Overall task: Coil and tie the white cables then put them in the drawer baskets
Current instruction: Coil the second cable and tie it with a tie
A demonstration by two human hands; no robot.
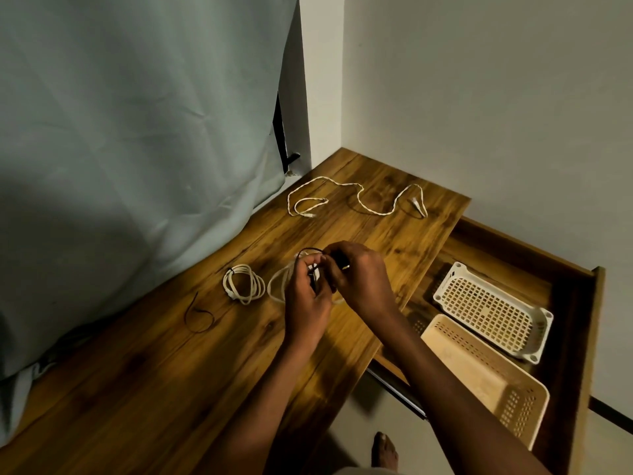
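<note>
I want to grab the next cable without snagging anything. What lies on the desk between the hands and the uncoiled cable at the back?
Head view: only bare wood lies between the hands and the uncoiled cable.

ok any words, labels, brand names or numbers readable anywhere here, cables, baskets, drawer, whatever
None can be read.
White basket and beige basket: no label or print visible.
Loose white cable and coiled cable: plugs too small to show any marking.
Table: bare wood grain only.

Wood desk (171,389), grey curtain (137,132), white walls (479,97)
</note>
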